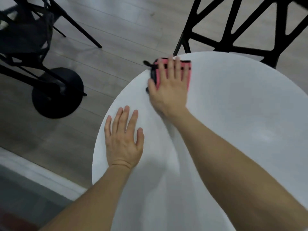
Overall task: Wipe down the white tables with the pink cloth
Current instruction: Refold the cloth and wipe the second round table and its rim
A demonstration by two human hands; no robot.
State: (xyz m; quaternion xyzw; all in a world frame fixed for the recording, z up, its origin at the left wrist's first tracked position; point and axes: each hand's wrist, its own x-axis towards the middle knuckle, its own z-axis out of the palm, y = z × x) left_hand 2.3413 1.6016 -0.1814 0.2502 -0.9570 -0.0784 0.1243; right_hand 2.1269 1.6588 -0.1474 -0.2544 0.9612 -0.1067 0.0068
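Note:
A round white table [233,130] fills the right and lower part of the head view. The pink cloth [187,72], trimmed in black, lies flat at the table's far left edge. My right hand [168,90] presses on the cloth with straight, spread fingers; the hand and cloth are blurred. My left hand [123,140] rests flat on the table near its left rim, fingers straight, holding nothing.
A black chair [233,30] stands right behind the table's far edge. To the left are another black chair [25,39] and a round black table base [56,94] on the grey wood floor. A pale skirting strip runs along the lower left.

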